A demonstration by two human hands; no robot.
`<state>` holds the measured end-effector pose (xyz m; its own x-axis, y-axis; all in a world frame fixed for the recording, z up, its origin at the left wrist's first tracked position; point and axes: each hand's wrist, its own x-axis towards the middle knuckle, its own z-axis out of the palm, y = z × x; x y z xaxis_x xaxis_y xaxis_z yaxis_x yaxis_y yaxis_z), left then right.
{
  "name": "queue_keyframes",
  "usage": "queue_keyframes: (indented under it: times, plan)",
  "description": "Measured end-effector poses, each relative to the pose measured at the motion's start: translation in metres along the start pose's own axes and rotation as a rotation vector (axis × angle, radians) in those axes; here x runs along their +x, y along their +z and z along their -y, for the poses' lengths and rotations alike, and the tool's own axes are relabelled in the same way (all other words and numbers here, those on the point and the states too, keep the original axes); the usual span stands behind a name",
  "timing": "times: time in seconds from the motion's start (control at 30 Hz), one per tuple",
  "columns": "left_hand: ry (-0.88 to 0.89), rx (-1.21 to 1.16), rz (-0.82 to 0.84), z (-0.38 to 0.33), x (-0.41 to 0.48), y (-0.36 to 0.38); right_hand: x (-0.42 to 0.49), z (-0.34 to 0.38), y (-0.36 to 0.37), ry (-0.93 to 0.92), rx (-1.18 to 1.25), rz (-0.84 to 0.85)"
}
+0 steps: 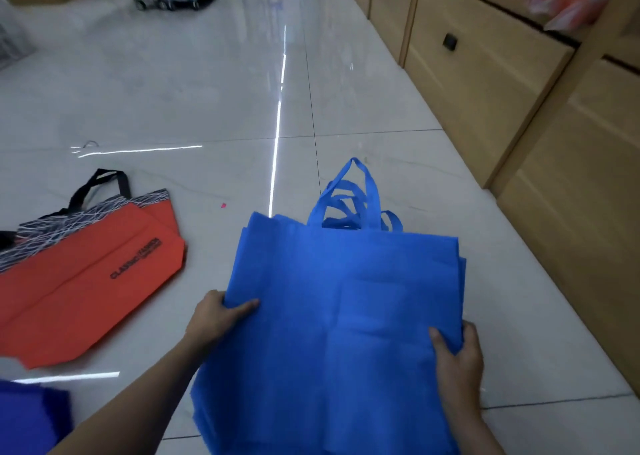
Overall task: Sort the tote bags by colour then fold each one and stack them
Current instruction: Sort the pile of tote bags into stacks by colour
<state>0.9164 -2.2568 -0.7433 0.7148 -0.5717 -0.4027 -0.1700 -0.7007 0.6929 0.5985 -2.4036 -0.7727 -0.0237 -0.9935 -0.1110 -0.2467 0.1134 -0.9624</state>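
Nearest, a stack of blue tote bags is gripped at its side edges, thumbs on top, by the left hand and the right hand, while farther left an orange tote bag is laid flat on the floor.

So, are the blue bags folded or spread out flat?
Spread flat: the blue bags show full size, handles out at the far end, left hand and right hand pinching the side edges.
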Motion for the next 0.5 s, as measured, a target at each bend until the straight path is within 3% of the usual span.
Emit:
queue_keyframes:
  times: [0.1, 0.2, 0.3, 0.4, 0.5]
  plan:
    - [0.192, 0.070, -0.215, -0.019, 0.011, 0.002, 0.018, 0.015, 0.004, -0.011, 0.009, -0.054]
    - [0.207, -0.059, -0.191, -0.039, 0.020, 0.012, 0.038, 0.023, 0.011, -0.012, 0.000, -0.093]
    - [0.003, -0.028, -0.130, -0.038, 0.025, 0.021, 0.053, 0.005, 0.020, 0.102, -0.162, -0.083]
    - [-0.230, 0.213, 0.014, -0.013, 0.027, 0.022, 0.053, -0.017, 0.026, 0.213, -0.412, -0.065]
    - [-0.432, 0.181, 0.192, 0.003, 0.021, 0.016, 0.049, -0.030, 0.028, 0.261, -0.574, -0.074]
